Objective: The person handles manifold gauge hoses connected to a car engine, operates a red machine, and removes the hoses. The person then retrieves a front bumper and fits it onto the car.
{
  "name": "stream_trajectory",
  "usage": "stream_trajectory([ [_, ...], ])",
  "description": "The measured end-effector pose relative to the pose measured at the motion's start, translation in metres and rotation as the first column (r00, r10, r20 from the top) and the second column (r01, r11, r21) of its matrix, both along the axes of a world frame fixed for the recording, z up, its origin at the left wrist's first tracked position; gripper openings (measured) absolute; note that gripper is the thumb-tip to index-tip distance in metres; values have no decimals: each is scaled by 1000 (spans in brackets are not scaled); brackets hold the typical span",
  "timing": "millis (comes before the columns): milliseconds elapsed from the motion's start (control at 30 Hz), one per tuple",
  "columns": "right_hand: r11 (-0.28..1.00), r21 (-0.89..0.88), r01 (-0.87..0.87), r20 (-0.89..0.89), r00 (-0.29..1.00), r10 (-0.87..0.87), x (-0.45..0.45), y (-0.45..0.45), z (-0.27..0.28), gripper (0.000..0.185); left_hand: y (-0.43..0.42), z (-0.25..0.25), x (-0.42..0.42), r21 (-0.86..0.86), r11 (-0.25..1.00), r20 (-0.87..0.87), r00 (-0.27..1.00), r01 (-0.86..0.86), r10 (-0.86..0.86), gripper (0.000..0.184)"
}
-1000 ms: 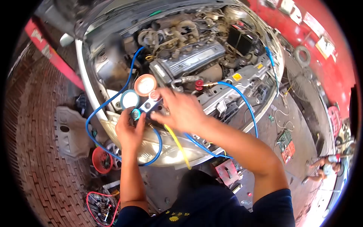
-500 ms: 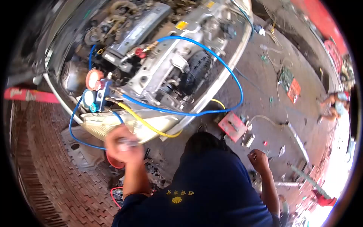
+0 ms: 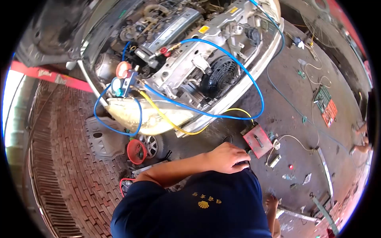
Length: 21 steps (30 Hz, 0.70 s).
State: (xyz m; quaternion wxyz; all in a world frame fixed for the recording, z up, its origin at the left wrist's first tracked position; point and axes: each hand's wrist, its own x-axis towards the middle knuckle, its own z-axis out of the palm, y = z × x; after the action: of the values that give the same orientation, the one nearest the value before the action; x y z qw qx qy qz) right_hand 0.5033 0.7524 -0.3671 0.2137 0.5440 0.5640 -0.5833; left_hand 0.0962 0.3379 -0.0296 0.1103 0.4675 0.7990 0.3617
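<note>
My left hand (image 3: 228, 158) lies across the front of my dark blue shirt (image 3: 190, 216), near its lower edge, the back of the hand facing up. Its fingers are curled inward, and whatever they hold is hidden beneath them. Low at my right side, partly covered by the shirt, is my right hand (image 3: 272, 201); its fingers are too small and hidden to read. Ahead is a car's open engine bay. A gauge set (image 3: 126, 82) with two round dials rests above the headlight (image 3: 147, 115). A blue hose (image 3: 234, 59) and a yellow hose (image 3: 158, 111) run from it.
A red metal box (image 3: 258, 141) stands on the floor beyond my left hand. Left of me are a red bucket (image 3: 136, 152), a wheel (image 3: 151, 146) and a grey cover (image 3: 104, 139). A tool set (image 3: 326, 105) lies far right, with another person's legs (image 3: 361, 141) beyond.
My left hand has moved right, from beside the headlight to my shirt. My right hand has dropped lower and closer to my side. The view has shifted, so the car sits further right.
</note>
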Motion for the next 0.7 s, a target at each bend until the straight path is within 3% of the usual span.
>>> stream_trajectory([
  [167,999,-6,-40,90,995,41,-12,30,-8,20,-8,2,13,20,990,2,990,-138,138,19],
  [267,985,62,-160,-12,987,161,-53,45,-15,25,-16,1,24,2,980,1,980,-197,197,19],
  [300,991,-74,-110,-74,992,105,-73,51,-12,24,-18,0,28,-12,978,9,978,-209,209,19],
  [467,962,136,-236,-205,944,260,-166,36,19,24,-23,-11,44,-9,973,24,973,-229,230,21],
  [700,924,214,-317,-279,887,369,-206,19,36,22,-29,-21,40,-90,976,62,977,-198,204,21],
])
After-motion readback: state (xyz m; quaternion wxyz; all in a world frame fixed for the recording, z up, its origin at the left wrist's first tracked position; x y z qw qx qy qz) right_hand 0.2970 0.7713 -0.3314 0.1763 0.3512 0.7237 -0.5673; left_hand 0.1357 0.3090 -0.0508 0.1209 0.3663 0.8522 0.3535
